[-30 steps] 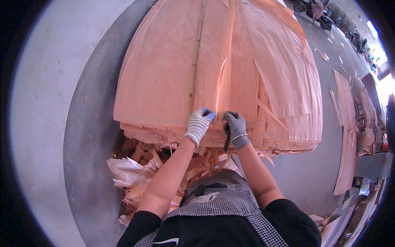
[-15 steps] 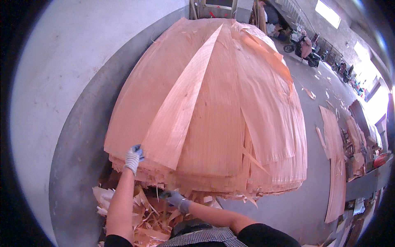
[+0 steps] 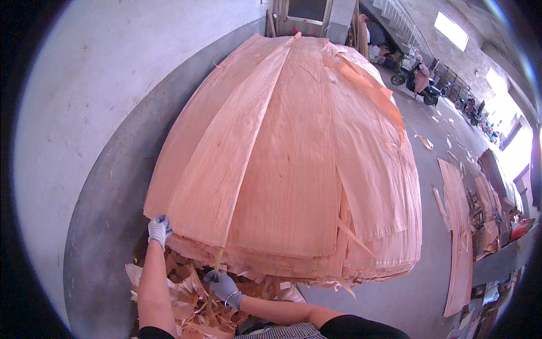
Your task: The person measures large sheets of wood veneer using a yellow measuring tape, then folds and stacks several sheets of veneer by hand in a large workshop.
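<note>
A tall stack of pinkish-tan wood veneer sheets spreads out before me. On its top left lies a long, tapering veneer strip, with its wide end toward me. My left hand, in a striped, pale work glove, pinches the near left corner of this strip at the stack's edge. Below the front edge, my right hand, in a grey glove, is closed around a thin yellowish stick. The stick's upper end meets the strip's near right corner.
Veneer scraps are heaped below the stack's front left. A wall runs along the left. On the floor at right lie long veneer pieces. Parked scooters stand at the far right, near a stair railing.
My left hand has moved left and nearer, drawing the strip's wide end with it. The right hand has shifted left, and the stick now shows plainly at the stack's front edge.
</note>
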Demonstrator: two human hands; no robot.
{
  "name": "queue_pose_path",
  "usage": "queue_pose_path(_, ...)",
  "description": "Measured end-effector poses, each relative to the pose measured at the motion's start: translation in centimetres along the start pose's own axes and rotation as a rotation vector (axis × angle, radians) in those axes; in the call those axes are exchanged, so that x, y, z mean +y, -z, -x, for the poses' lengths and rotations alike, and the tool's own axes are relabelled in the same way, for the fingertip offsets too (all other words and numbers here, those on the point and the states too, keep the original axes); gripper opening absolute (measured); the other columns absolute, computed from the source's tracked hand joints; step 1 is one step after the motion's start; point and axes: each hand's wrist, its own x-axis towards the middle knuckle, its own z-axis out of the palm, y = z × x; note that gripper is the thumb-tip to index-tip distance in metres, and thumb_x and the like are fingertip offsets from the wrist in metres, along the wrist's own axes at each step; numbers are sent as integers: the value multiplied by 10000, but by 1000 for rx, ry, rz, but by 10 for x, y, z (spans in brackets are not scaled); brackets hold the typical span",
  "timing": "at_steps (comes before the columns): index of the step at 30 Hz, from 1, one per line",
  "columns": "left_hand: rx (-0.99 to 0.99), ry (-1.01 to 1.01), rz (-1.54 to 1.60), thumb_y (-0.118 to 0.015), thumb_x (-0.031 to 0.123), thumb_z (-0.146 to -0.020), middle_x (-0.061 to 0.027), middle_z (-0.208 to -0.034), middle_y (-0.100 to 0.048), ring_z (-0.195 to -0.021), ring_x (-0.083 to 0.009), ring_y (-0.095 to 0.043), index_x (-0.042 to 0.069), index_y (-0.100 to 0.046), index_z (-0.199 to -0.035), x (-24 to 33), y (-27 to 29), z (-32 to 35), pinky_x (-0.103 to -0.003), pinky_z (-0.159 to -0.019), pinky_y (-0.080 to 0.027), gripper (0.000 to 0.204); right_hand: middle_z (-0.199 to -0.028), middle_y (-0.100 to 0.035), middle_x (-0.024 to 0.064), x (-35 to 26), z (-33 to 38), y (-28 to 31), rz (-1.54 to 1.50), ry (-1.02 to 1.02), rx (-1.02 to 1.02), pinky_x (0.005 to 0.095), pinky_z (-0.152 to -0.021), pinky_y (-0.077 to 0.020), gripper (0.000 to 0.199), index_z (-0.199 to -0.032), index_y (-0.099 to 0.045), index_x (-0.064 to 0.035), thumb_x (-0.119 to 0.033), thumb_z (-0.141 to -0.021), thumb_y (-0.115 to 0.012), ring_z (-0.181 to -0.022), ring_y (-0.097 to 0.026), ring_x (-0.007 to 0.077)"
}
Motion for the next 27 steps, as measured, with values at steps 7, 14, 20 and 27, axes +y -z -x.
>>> queue_pose_path(7,-92,198,82,-566,89,-826,-57,-864,-574,-724,-221,-568,119,-518,-1092,-65,-3,1,-425,-629,-520,271,-702,-571,70,-40,-14,35,-732,-118,391,267,-461,-437,184,-881,-507,-36,-158,-812,-626,-503,-524,140)
queue_pose_path(14,-410,181,292,-595,105,-813,-93,-884,-588,-791,-284,-606,85,-502,-1087,-32,-36,86,-445,-669,-529,291,-557,-507,38,-104,-1,100,-675,8,315,268,-398,-395,235,-791,-504,-55,-270,-846,-584,-434,-486,141)
queue_pose_path(20,-780,277,518,-603,107,-808,-102,-889,-597,-830,-304,-615,65,-505,-1008,-54,-41,210,-429,-675,-535,227,-548,-499,35,-122,114,129,-651,-34,402,282,-396,-394,188,-731,-498,-83,-215,-838,-577,-434,-477,156)
queue_pose_path(27,-1051,337,154,-596,138,-813,-93,-852,-636,-759,-209,-629,32,-579,-945,-182,-69,362,-321,-631,-530,170,-522,-472,11,-28,293,162,-248,-132,642,257,-329,-333,141,-716,-534,-71,-139,-765,-648,-377,-430,119)
